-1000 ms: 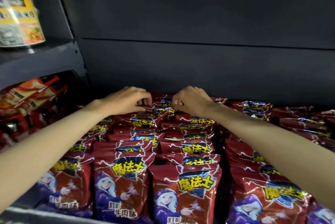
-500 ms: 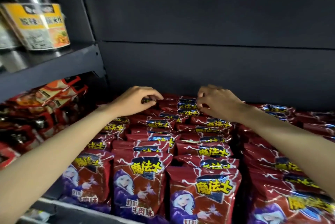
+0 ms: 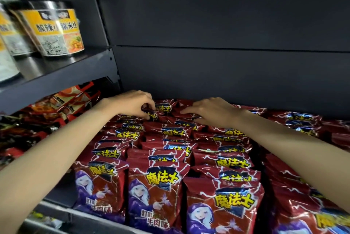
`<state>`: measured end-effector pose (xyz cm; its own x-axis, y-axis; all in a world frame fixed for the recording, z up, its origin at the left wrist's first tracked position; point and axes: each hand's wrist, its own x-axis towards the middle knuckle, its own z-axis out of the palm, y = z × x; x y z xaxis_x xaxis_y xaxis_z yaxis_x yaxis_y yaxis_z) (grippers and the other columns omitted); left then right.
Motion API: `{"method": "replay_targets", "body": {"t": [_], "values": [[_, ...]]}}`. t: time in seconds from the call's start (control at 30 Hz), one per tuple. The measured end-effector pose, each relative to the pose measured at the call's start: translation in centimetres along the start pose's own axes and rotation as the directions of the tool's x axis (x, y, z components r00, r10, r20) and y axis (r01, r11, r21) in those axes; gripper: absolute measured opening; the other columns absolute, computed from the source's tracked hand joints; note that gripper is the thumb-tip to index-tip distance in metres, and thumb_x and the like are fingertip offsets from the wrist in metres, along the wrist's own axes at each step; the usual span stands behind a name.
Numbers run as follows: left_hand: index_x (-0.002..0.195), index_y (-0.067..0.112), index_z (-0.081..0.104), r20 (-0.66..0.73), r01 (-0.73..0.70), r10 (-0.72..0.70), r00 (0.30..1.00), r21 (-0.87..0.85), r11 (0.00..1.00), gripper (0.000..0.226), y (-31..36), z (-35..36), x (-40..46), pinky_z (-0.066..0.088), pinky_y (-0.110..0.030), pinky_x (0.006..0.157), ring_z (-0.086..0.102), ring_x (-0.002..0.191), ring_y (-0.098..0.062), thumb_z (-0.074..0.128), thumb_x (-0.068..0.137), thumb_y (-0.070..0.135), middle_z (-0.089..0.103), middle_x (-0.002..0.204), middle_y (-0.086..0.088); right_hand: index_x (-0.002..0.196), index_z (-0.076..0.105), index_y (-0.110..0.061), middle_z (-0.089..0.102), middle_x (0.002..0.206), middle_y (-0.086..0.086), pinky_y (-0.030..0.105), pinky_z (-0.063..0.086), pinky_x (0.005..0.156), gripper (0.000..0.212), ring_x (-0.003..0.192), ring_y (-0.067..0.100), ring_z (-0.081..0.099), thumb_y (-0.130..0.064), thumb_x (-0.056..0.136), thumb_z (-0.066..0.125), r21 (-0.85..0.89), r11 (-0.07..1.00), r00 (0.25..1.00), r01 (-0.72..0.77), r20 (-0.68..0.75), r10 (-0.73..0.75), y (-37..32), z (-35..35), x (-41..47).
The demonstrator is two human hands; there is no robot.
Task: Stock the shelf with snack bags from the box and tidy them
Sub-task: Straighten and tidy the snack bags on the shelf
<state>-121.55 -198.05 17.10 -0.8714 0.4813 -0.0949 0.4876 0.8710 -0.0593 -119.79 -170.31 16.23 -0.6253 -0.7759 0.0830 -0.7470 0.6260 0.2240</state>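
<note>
Red snack bags with yellow lettering and a purple-hooded figure stand in several rows across the dark shelf. Both my arms reach to the back of the middle rows. My left hand pinches the top of a rear bag between thumb and curled fingers. My right hand lies on the rear bags of the neighbouring row, fingers stretched leftward and touching their tops. The box is out of view.
Yellow-labelled instant noodle cups stand on a higher shelf at the left. Below it, orange and red packets fill the adjoining bay. The dark back panel rises right behind the bags. More red bags fill the right side.
The camera has shifted left and closer. My left hand has slid slightly right along the rear bags, still pinching. My right hand's fingers have uncurled and spread flat over the rear bags.
</note>
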Motion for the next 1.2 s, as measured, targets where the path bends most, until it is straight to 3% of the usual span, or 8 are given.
{"method": "replay_targets", "body": {"t": [0.1,0.23,0.47,0.63,0.77,0.93,1.07,1.2], "values": [[0.107,0.027,0.061,-0.106,-0.023,0.033,0.994,0.093,0.995,0.026,1.0,0.7,0.3,0.046,-0.029,0.077,0.055,0.092,-0.009,0.064,0.085,0.040,0.059,0.108,0.010,0.143,0.033,-0.037,0.059,0.121,-0.002,0.034,0.046,0.086,0.054,0.109,0.018,0.058,-0.030,0.094,0.055,0.038,0.999,1.000,-0.008,0.022,0.007,0.2,0.0,0.0],[0.107,0.028,0.062,-0.262,-0.022,0.005,0.965,-0.060,0.998,0.023,1.7,1.7,0.1,0.044,-0.025,0.072,0.057,0.086,-0.009,0.063,0.086,0.037,0.064,0.106,0.008,0.140,0.039,-0.038,0.061,0.117,-0.002,0.033,0.045,0.087,0.053,0.105,0.016,0.058,-0.022,0.093,0.057,0.107,0.994,1.000,-0.020,0.013,0.019,0.6,0.1,-0.3],[0.119,0.028,0.058,-0.217,-0.038,0.057,0.975,0.088,0.995,0.030,2.9,1.9,0.8,0.042,-0.026,0.083,0.057,0.104,-0.015,0.060,0.089,0.034,0.062,0.112,0.003,0.140,0.039,-0.038,0.058,0.125,-0.001,0.036,0.045,0.092,0.051,0.114,0.018,0.055,-0.022,0.094,0.055,0.132,0.990,0.999,-0.039,0.033,0.035,0.7,0.4,-0.1],[0.114,0.030,0.060,-0.284,-0.092,0.049,0.958,-0.141,0.986,0.034,2.0,1.9,0.1,0.052,-0.029,0.081,0.060,0.094,-0.005,0.070,0.082,0.031,0.061,0.113,0.015,0.141,0.039,-0.037,0.056,0.120,-0.002,0.032,0.044,0.088,0.052,0.110,0.016,0.054,-0.023,0.094,0.056,0.156,0.987,0.999,-0.034,0.007,0.034,1.2,0.6,-0.3],[0.111,0.029,0.060,-0.399,-0.146,0.068,0.915,-0.170,0.974,0.026,2.0,1.7,-1.0,0.054,-0.026,0.080,0.058,0.094,-0.003,0.065,0.085,0.027,0.052,0.115,0.018,0.137,0.046,-0.032,0.053,0.127,0.001,0.035,0.045,0.094,0.055,0.112,0.019,0.052,-0.015,0.089,0.063,0.097,0.988,0.979,0.124,-0.176,-0.106,1.1,1.3,-0.8],[0.108,0.025,0.063,-0.468,-0.091,0.103,0.878,0.048,0.995,0.020,2.1,1.7,-3.9,0.053,-0.032,0.082,0.059,0.102,-0.010,0.059,0.089,0.024,0.061,0.111,0.010,0.133,0.051,-0.036,0.023,0.153,-0.002,0.038,0.030,0.109,0.054,0.136,0.018,0.022,-0.001,0.092,0.047,0.093,0.986,0.990,0.137,-0.051,-0.133,1.0,1.6,-1.4],[0.107,0.026,0.065,-0.462,0.010,-0.018,0.887,-0.020,1.000,0.018,2.0,2.1,-6.9,0.052,-0.034,0.086,0.058,0.101,-0.009,0.060,0.089,0.022,0.064,0.106,0.011,0.130,0.054,-0.035,0.011,0.157,-0.005,0.044,0.015,0.117,0.050,0.142,0.017,0.006,-0.002,0.094,0.041,0.227,0.972,0.995,0.058,0.066,-0.075,0.0,0.9,-1.0],[0.108,0.026,0.065,-0.393,0.119,-0.182,0.901,-0.182,0.976,0.019,1.0,3.1,-9.2,0.047,-0.033,0.093,0.057,0.102,-0.006,0.060,0.090,0.022,0.063,0.110,0.012,0.117,0.063,-0.029,0.036,0.146,-0.003,0.035,0.025,0.112,0.032,0.135,0.015,0.027,-0.013,0.096,0.045,0.263,0.963,0.998,0.062,-0.021,-0.058,-1.0,-0.1,0.1]]}}
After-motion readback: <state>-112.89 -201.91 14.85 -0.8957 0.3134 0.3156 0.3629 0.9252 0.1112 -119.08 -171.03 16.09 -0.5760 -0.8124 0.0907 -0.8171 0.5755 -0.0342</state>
